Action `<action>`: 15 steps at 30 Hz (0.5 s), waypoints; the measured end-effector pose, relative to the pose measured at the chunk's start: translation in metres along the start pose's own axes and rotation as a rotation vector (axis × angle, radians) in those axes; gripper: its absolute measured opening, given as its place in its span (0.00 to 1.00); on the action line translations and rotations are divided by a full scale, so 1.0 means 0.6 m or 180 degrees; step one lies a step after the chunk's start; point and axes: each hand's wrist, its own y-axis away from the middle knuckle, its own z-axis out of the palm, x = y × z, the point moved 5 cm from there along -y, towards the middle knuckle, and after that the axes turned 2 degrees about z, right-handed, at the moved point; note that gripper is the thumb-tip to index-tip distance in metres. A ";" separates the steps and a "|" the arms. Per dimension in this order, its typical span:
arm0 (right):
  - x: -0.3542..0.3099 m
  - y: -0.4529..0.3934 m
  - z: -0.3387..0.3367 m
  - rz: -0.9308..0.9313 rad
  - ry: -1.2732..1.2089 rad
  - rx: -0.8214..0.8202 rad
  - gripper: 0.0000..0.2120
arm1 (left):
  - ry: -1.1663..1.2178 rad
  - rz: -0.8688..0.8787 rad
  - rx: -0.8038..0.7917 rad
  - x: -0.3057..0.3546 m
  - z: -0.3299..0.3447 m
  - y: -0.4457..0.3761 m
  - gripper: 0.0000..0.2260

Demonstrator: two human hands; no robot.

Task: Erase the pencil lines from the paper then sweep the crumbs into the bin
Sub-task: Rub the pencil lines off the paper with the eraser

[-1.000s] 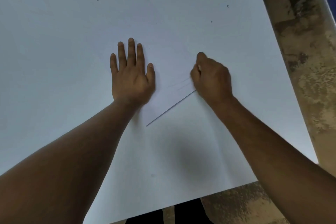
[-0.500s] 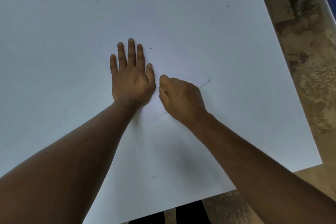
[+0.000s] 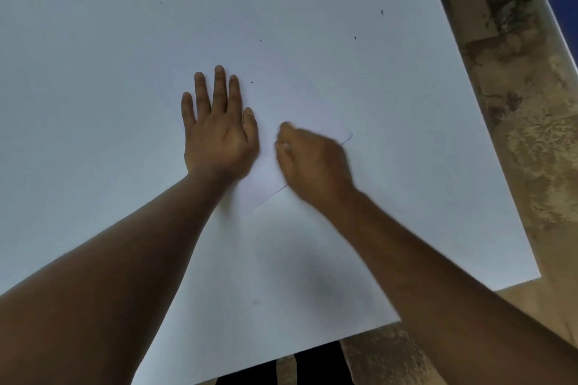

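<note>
— Since half a second back, what's different from where you sit?

— Rightward, mostly: my right hand [image 3: 312, 162] has slid a little along the small paper [image 3: 300, 109], away from the thumb of the left, and it's motion-blurred, so I judge the rubbing stroke is mid-swing. My left hand [image 3: 219, 134] hasn't budged.

— Hands, exactly?

— Head view is all I have. Left is spread flat, palm down, fingers out, pinning the paper's left part; it grips nothing. Right is curled into a loose fist with fingertips pinched; something pale shows at the tips, likely the eraser, but I can't tell for sure.

— And the paper?

— It lies flat on the big white sheet [image 3: 125, 40] covering the table [image 3: 516, 134], tilted, its near edge and right corner visible beside my right hand. I'd call it light, thin and floppy, quick to crease or skate under rubbing, so press it flat close to the stroke instead of pinching an edge.

— Counts?

— One small paper, one large sheet, two hands, about five dark crumbs [image 3: 382, 12] scattered beyond. No pencil lines readable, no bin in view.
</note>
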 end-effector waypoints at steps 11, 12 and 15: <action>0.116 -0.016 -0.038 0.0560 0.0747 0.0327 0.07 | 0.0000 0.0035 -0.0023 -0.003 -0.002 0.002 0.28; 0.121 -0.018 -0.039 0.0621 0.0624 0.0329 0.08 | 0.0001 0.0036 -0.0023 -0.003 -0.002 0.001 0.28; 0.086 -0.017 -0.041 0.0545 0.0489 0.0267 0.06 | -0.0003 0.0019 -0.0015 -0.001 -0.001 0.001 0.28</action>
